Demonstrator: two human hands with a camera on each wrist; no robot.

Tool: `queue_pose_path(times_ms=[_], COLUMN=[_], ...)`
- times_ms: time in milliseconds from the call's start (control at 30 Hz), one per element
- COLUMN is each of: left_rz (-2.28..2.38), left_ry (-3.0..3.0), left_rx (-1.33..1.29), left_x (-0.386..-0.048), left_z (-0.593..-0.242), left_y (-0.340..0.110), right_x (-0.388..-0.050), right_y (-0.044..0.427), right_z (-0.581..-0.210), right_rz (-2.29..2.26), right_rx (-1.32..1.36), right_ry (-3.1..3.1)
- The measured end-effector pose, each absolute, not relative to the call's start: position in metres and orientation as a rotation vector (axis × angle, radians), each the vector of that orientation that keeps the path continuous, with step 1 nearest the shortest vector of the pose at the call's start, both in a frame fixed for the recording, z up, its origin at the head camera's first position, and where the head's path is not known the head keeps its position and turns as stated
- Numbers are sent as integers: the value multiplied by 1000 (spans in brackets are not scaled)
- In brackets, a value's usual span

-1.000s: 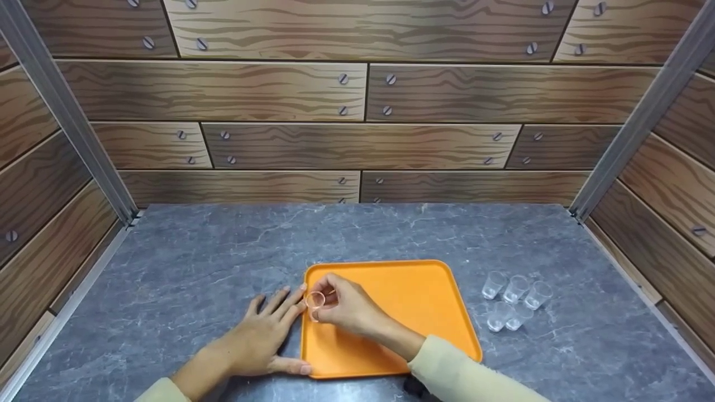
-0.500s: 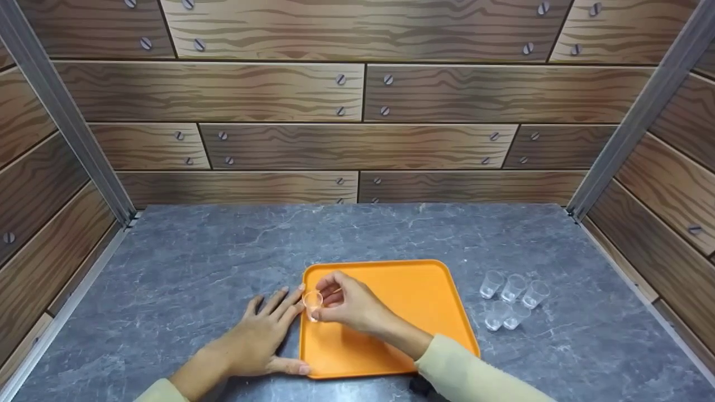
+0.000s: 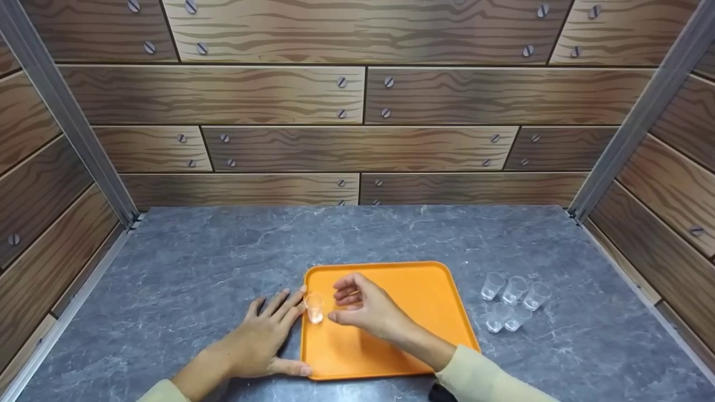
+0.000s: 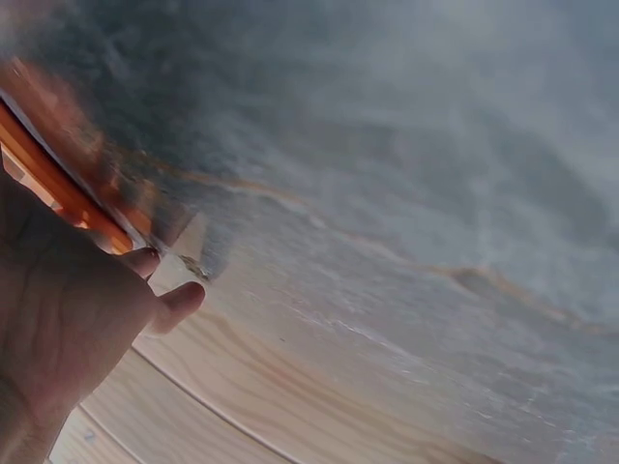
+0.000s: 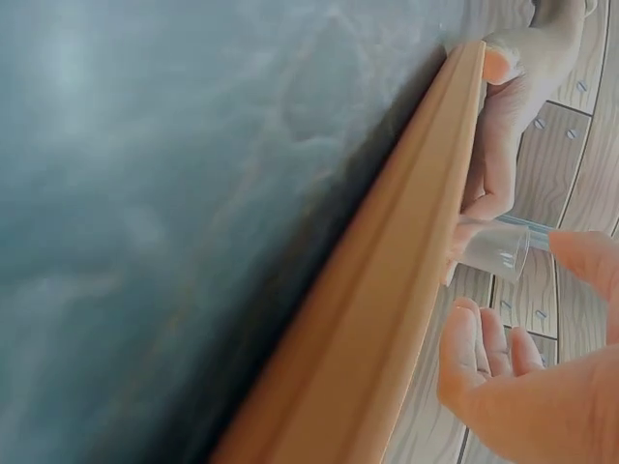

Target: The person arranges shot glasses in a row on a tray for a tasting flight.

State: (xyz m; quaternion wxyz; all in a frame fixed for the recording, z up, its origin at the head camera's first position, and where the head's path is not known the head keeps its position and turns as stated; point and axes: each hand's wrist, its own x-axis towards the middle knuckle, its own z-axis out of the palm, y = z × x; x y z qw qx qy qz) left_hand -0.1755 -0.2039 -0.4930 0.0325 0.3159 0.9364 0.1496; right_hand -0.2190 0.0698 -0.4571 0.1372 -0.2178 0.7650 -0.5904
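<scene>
A clear cup [image 3: 315, 309] stands upright on the left part of the orange tray [image 3: 402, 312]. Just right of it, my right hand [image 3: 371, 312] hovers with thumb and fingers parted, touching nothing; the right wrist view shows a gap between these fingers and the cup [image 5: 498, 248]. My left hand [image 3: 260, 338] lies spread on the table, its fingertips and thumb at the tray's left edge. In the left wrist view the left hand [image 4: 73, 309] is seen beside the tray's orange rim [image 4: 58, 179].
Several clear cups [image 3: 514, 290] stand in two rows on the grey marbled table [image 3: 223, 240], right of the tray. Wood-patterned walls [image 3: 357, 92] enclose the back and sides. A dark object [image 3: 441, 393] shows partly beneath the right sleeve.
My right hand has let go of the cup and drawn back to the right, its fingers parted. The cup stays on the tray, and the left hand has not moved.
</scene>
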Motion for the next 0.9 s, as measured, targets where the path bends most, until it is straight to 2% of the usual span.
queue_pose_path(times_ms=[900], left_rz=[481], left_ry=[2854], left_rx=[951], left_x=[-176], left_z=[-492], left_y=[-206], right_x=[-210], right_y=[153], right_z=[-448], right_rz=[-1965], right_rx=[-575], right_ry=[2251])
